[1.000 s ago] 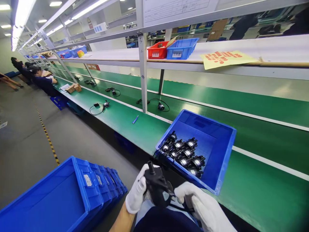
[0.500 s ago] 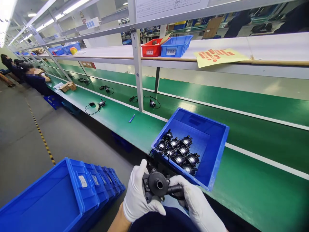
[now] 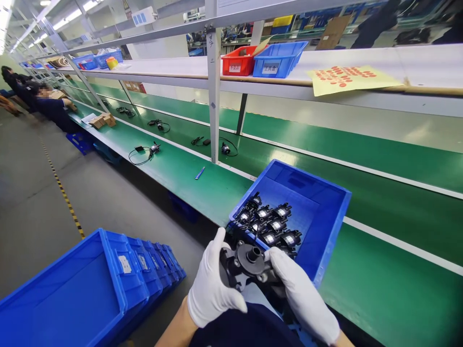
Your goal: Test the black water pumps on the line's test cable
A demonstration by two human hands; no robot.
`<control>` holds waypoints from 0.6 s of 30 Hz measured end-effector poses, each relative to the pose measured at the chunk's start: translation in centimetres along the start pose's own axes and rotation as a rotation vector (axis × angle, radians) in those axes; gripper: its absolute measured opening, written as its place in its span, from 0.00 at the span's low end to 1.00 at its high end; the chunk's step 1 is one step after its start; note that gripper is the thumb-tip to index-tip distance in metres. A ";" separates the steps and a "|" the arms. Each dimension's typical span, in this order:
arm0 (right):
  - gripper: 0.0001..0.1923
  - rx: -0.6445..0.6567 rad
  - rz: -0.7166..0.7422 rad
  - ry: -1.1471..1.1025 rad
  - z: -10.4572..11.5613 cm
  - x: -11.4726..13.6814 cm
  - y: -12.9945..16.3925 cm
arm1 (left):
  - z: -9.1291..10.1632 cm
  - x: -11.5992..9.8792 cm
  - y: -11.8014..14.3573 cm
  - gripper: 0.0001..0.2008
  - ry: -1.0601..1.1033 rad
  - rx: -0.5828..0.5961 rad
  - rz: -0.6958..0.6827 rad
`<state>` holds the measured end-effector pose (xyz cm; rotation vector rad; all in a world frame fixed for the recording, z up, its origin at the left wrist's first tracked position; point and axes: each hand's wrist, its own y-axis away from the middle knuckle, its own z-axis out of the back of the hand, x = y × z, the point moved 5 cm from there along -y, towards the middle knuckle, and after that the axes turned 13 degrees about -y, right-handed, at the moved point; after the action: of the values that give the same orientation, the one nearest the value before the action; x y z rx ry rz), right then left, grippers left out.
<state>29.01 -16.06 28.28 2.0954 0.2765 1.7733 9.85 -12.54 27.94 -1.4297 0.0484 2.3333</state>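
Note:
A black pump (image 3: 250, 260) with a round, flanged face and a short spout is held between my two white-gloved hands, close to my body. My left hand (image 3: 213, 284) grips its left side, thumb below and fingers behind. Around its right side is my right hand (image 3: 298, 291), whose fingertips are partly hidden behind the body. Just beyond lies a blue bin (image 3: 320, 202) on the bench, its near left part filled with several similar black pumps (image 3: 277, 225) bearing white labels. My forearm and the held pump cover the bin's near edge.
A blue knife-like tool (image 3: 200, 173) and a cabled pump (image 3: 155, 148) lie on the green bench (image 3: 181, 176). Nested blue crates (image 3: 119, 270) stand at lower left. A metal post (image 3: 214, 96) carries the shelf with red (image 3: 238, 61) and blue boxes (image 3: 278, 60). A co-worker (image 3: 52, 106) sits far left.
The held pump has been tilted and turned, so its spout now points up and to the right. Both hands have shifted slightly right with it. The view has also moved a little.

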 end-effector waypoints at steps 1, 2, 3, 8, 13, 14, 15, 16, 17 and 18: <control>0.29 0.005 -0.050 -0.076 -0.2 0.0 -0.2 | 0.3 0.2 0.1 0.58 0.093 0.040 0.065; 0.28 0.004 -0.107 -0.157 -0.5 0.0 -0.3 | 0.5 0.2 0.3 0.51 0.176 0.080 0.130; 0.27 0.001 -0.157 -0.231 -0.8 0.0 -0.6 | 0.8 0.2 0.5 0.45 0.239 0.115 0.188; 0.30 -0.023 -0.135 -0.150 -2.2 1.3 -1.3 | 0.8 -0.5 0.3 0.38 0.253 0.185 0.269; 0.33 0.136 0.024 0.047 -4.4 2.6 0.2 | -3.3 1.7 -0.7 0.30 0.913 0.262 0.533; 0.33 0.171 0.023 -0.008 -4.7 2.6 0.6 | -4.3 2.1 -0.6 0.30 1.113 0.311 0.599; 0.32 0.180 0.008 -0.066 -4.8 2.4 0.9 | -5.1 2.5 -0.6 0.28 1.280 0.341 0.644; 0.31 0.159 -0.017 -0.102 -4.7 2.2 1.1 | -5.6 2.8 -0.7 0.24 1.397 0.351 0.664; 0.30 0.121 -0.041 -0.103 -4.5 1.9 1.3 | -5.9 3.0 -0.8 0.21 1.461 0.339 0.658; 0.29 0.084 -0.053 -0.066 -4.3 1.7 1.3 | -5.9 3.2 -0.8 0.18 1.475 0.312 0.643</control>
<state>25.02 -15.95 30.90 2.1794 0.3912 1.6853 13.84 -12.14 22.51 -2.7949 1.3141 0.9327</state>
